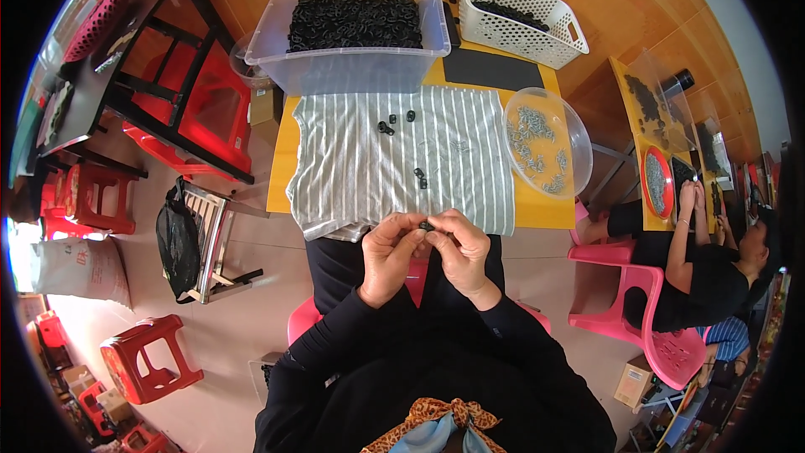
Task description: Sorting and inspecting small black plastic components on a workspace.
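Together, both hands (426, 253) on black ring (427, 226)

small part (427, 225): black, pinched between the fingers (412, 231) of both hands
sleeves (335, 344): black
scarf (444, 419): orange-brown leopard spots over plain blue-grey
cloth (369, 176): pale grey with thin darker grey stripes
worktop (281, 176): yellow
loose parts on the cloth (387, 127): black
big tub (277, 42): clear plastic, filled with black rings
basket (520, 13): white, pierced with small holes
mat (490, 70): dark grey
round bowl (579, 138): clear, with silvery metal pieces
chair (662, 344): pink
stool (142, 356): red
bag (178, 239): black
floor (226, 327): pale pinkish beige
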The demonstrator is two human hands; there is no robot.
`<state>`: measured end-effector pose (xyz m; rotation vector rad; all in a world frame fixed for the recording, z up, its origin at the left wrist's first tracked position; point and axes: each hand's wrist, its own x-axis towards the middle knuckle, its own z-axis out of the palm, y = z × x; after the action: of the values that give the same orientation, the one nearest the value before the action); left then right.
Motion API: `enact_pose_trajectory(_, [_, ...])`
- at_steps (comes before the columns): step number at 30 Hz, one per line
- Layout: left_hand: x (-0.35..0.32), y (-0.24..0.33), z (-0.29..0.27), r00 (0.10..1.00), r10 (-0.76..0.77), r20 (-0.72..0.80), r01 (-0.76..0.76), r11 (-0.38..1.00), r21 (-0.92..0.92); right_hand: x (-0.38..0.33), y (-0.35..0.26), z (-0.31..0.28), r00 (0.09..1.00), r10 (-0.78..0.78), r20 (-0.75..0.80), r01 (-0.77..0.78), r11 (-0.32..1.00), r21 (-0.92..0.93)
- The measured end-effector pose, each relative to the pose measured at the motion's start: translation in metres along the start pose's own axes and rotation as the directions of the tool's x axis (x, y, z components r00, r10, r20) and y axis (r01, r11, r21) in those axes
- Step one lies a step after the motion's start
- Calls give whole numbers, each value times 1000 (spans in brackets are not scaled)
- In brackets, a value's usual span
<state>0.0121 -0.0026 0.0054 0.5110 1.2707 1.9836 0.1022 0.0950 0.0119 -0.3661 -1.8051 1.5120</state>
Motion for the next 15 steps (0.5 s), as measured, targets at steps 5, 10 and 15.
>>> enact_pose_trajectory(5, [2,5,3,999,-45,16,45,999,-27,0,0,-1,1000,4,-10,-5,1000,-28])
enact_pose_trajectory(10, [2,-1,0,995,-68,76,66,997,30,16,2,-35,856,486,176,-511,849,138])
enact_pose_trajectory(15, [7,-7,-10,993,-111,37,108,991,79,149,-26,-101,966,244,-91,-209,934,289])
